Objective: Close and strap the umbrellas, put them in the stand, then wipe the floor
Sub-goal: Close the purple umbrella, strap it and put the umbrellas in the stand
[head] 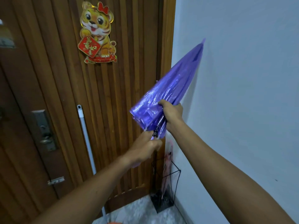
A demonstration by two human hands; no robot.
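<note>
Entrance corner, slatted wooden door next to a white wall. Purple plastic umbrella held in the air, tip toward the wall, above the black wire stand. Right hand with fingers curled around the folded canopy; left hand clenched on the shaft. Probably light, film slippery, ribs stiff; best gathered near the rib ends

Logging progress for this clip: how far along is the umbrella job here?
Done: a pink umbrella stands in the black wire stand. In hand: the purple umbrella is folded; right hand gathers its canopy, left hand grips its handle end. Left: strapping it, stowing it, wiping the floor.
</note>
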